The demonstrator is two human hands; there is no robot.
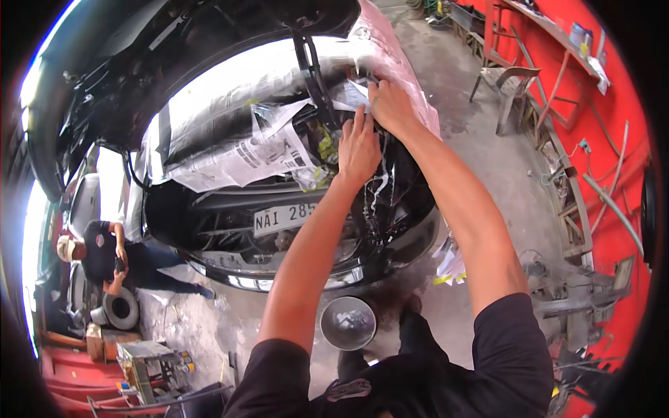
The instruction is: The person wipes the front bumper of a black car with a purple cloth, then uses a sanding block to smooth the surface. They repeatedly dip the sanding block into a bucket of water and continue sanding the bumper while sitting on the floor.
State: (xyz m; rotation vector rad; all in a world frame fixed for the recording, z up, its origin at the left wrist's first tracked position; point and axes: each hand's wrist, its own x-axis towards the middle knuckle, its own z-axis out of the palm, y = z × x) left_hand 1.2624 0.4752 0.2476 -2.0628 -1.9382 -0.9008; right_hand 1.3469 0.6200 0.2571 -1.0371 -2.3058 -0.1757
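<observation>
Both my arms reach up over a black car [411, 184] whose lid [209, 28] stands raised. My right hand [391, 106] has its fingers bent at the edge of a white paper sheet [359, 92], near a dark strut [315, 76], and seems to pinch it. Just below and to the left, my left hand [359, 150] is open, fingers stretched toward the same paper, fingertips at its lower edge. Printed newspaper [244, 160] covers part of the opening to the left, beside crumpled clear plastic [268, 120]. Yellow-green crumpled material [327, 145] lies beside my left hand.
A round metal basin [348, 323] sits on the floor by my feet. At left stands another person [104, 258] in a cap, near a tyre [121, 308]. A chair [509, 90] and a red wall [613, 132] are at right, with metal parts [585, 299] lower down.
</observation>
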